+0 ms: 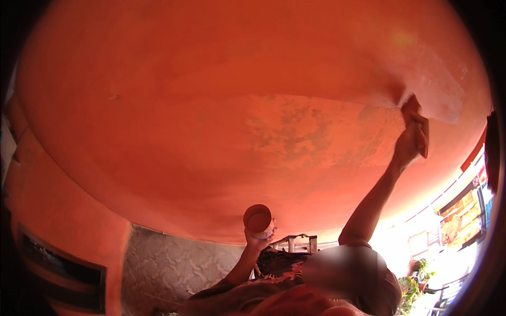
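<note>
In the lower middle, my left hand (258, 239) is wrapped round a paint can (258, 221), held tilted so that its round mouth and the orange-toned paint inside show. My right arm reaches up to the far right. There my right hand (414, 126) is closed on a paintbrush (410, 103), mostly covered by the fingers, its tip against the orange wall (184, 131). A paler pinkish patch (440, 89) lies beside the brush. Left of it, greyish flecks mark a duller patch (300, 129) of the wall.
A wooden frame like a ladder top (298, 244) stands behind my left hand. At the lower left are a patterned grey wall panel (168, 263) and a dark barred opening (63, 268). Potted plants (419, 276) stand in bright light at the lower right.
</note>
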`<act>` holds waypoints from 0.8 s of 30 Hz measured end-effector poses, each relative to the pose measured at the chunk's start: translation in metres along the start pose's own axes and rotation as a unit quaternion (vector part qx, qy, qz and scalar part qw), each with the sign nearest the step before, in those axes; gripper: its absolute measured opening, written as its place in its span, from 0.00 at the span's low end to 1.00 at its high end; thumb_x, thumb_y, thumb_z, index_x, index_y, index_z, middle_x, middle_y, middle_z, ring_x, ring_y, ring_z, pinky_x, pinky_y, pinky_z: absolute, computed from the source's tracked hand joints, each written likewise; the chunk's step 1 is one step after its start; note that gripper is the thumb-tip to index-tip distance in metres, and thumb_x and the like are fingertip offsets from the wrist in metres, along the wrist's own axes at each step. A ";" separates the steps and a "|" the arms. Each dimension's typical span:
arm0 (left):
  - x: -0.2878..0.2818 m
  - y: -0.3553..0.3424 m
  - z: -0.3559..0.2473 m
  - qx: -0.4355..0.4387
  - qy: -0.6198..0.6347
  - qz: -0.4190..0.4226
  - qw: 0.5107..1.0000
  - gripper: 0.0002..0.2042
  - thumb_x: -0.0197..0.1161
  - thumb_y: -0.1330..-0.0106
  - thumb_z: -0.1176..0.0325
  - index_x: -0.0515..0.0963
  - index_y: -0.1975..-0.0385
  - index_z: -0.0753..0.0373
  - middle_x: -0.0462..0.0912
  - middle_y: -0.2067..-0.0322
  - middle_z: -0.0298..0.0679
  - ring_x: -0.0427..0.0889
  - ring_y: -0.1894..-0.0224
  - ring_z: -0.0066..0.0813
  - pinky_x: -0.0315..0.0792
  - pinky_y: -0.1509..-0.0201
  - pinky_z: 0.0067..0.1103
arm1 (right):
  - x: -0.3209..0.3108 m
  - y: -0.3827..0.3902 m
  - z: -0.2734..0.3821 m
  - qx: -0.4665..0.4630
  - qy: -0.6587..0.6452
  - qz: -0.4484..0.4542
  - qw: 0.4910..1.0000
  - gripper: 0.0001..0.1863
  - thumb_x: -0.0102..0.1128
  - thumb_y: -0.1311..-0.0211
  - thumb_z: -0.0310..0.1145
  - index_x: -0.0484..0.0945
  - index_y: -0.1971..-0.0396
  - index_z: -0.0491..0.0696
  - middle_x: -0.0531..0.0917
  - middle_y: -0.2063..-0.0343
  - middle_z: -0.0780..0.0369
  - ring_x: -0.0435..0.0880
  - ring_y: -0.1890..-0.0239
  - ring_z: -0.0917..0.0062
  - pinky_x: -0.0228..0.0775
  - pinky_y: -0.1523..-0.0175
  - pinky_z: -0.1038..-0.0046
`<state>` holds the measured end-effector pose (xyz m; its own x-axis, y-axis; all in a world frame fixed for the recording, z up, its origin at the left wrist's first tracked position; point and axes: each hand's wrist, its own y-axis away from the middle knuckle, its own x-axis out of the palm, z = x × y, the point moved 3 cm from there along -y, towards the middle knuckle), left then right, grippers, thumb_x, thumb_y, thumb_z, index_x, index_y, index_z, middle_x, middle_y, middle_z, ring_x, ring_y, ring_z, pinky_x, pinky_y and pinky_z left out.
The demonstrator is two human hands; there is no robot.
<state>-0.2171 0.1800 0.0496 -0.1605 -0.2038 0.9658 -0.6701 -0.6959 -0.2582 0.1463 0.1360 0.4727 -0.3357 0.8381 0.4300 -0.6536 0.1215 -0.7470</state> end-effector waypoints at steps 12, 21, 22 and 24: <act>0.013 -0.037 0.041 -0.074 -0.020 -0.005 0.997 0.35 0.64 0.39 0.43 0.68 0.37 0.59 0.68 0.45 0.45 0.70 0.54 0.43 0.75 0.68 0.24 | 0.138 0.151 0.127 -0.250 -0.122 0.384 0.881 0.18 0.68 0.51 0.37 0.84 0.58 0.49 0.86 0.72 0.57 0.88 0.68 0.64 0.78 0.65 0.62; 0.027 -0.063 0.069 -0.113 -0.026 0.000 0.993 0.35 0.67 0.41 0.47 0.67 0.36 0.58 0.67 0.44 0.44 0.70 0.51 0.43 0.75 0.66 0.24 | 0.042 0.021 -0.011 -0.137 -0.038 0.306 0.941 0.15 0.55 0.33 0.35 0.80 0.53 0.43 0.84 0.60 0.61 0.81 0.60 0.78 0.73 0.54 0.75; 0.028 -0.065 0.071 -0.122 -0.017 -0.005 0.992 0.35 0.68 0.41 0.47 0.67 0.36 0.58 0.67 0.44 0.44 0.70 0.51 0.43 0.75 0.66 0.24 | 0.010 -0.007 -0.036 -0.120 -0.117 0.255 0.952 0.11 0.54 0.33 0.29 0.80 0.57 0.41 0.83 0.62 0.62 0.80 0.59 0.78 0.72 0.51 0.75; 0.029 -0.067 0.073 -0.145 -0.009 -0.022 0.989 0.36 0.68 0.41 0.49 0.67 0.35 0.58 0.67 0.43 0.44 0.71 0.51 0.42 0.75 0.65 0.24 | -0.055 -0.058 -0.076 -0.084 -0.079 0.176 0.977 0.08 0.52 0.33 0.23 0.80 0.60 0.40 0.83 0.63 0.62 0.79 0.57 0.78 0.70 0.47 0.75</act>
<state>-0.1234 0.1705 0.0930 -0.1153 -0.1915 0.9747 -0.8559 -0.4787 -0.1953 0.2544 0.1232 0.4538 -0.6298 0.7521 0.1941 -0.3616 -0.0626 -0.9302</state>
